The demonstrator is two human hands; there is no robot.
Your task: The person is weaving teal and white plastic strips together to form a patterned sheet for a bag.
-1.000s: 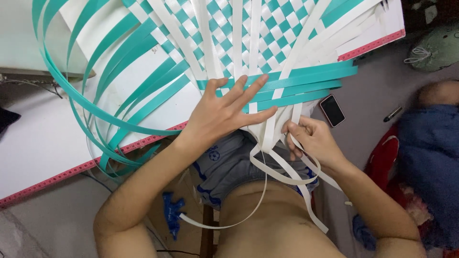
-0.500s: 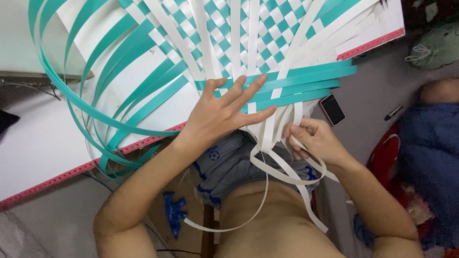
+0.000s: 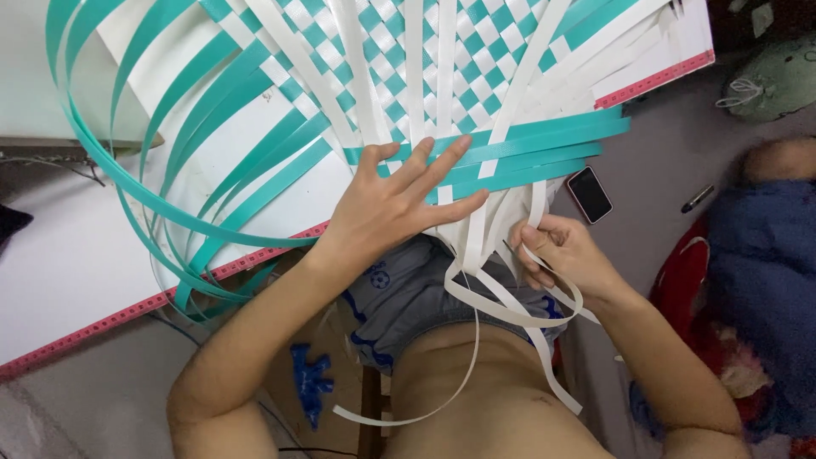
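Observation:
A woven mat of teal and white plastic strips (image 3: 408, 59) lies on a white board (image 3: 76, 255) in front of me. My left hand (image 3: 395, 204) presses flat on the near edge of the weave, fingers spread over teal strips (image 3: 527, 153). My right hand (image 3: 557, 251) pinches a loose white strip (image 3: 510, 310) just below the weave's edge. Several white strip ends hang down over my lap and curl toward my stomach.
Long loose teal strips (image 3: 153, 204) arc off to the left over the board. A small dark phone (image 3: 589, 194) and a pen (image 3: 697, 198) lie on the grey floor at right. Blue and red fabric (image 3: 765, 280) is heaped at far right.
My right hand has shifted slightly, drawing the white strip into a tighter loop. My left hand stays pressed on the weave.

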